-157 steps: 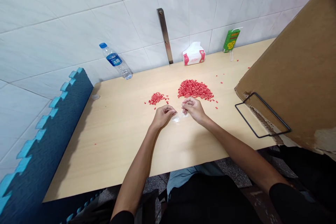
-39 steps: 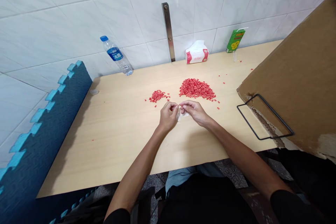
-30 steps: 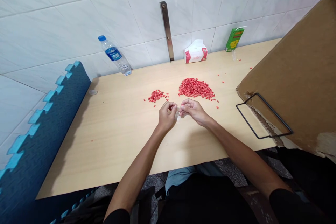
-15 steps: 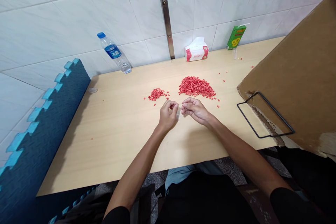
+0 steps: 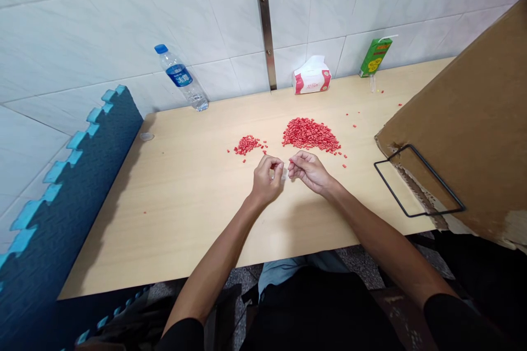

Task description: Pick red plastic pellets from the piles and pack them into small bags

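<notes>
Head view: left hand point(image 5: 267, 180) and right hand point(image 5: 309, 171) pinched shut, fingertips nearly meeting.
Clear scrap point(image 5: 285, 169) gripped between fingertips, barely discernible; red pellet pile point(image 5: 310, 134) just beyond.

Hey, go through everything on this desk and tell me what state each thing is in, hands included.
Left hand: fingertips pinched shut, whatever it holds too small to tell.
Right hand: fingertips pinched shut, tips nearly meeting the left's.
Big red pile: heaped, loose strays around.
Small red pile: loose, apart from the big one.
Water bottle: capped, standing.
Tissue pack: open, a tissue sticking out.
Drink carton: upright, straw in.
</notes>
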Tool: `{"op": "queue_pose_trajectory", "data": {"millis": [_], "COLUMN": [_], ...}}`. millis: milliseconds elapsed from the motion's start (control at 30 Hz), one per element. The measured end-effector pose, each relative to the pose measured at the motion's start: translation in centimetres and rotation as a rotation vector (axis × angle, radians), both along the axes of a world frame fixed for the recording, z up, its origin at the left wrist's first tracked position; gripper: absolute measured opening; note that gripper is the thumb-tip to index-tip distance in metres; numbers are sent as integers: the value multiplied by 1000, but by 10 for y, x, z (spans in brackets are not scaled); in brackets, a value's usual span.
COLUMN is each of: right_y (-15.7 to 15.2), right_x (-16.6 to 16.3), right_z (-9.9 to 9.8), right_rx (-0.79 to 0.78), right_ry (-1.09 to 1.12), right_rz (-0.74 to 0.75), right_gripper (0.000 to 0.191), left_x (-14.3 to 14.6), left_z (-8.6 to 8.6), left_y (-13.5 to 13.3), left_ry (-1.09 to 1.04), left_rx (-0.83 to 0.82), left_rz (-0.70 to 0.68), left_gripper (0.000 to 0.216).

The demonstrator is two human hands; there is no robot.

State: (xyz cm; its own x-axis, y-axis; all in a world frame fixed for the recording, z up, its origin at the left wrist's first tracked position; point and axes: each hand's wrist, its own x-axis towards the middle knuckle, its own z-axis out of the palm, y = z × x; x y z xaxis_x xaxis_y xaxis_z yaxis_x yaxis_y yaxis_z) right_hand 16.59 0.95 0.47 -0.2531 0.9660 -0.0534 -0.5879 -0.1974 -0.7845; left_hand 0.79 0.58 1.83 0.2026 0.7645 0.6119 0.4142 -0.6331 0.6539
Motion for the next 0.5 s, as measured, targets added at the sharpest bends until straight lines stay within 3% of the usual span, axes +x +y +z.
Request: {"op": "queue_pose_trajectory", "data": {"millis": [500], "right_y": [-4], "right_x": [-7], "right_z": [1], "right_rx": [92], "right_ry": [-169], "right_rz": [-89], "right_gripper": [26], "left_x": [1], "left_z": [-5], "left_y": [-1], "left_ry": [38], "left_rx": [-25], "left_rz": [-12], "left_gripper": [11]}}
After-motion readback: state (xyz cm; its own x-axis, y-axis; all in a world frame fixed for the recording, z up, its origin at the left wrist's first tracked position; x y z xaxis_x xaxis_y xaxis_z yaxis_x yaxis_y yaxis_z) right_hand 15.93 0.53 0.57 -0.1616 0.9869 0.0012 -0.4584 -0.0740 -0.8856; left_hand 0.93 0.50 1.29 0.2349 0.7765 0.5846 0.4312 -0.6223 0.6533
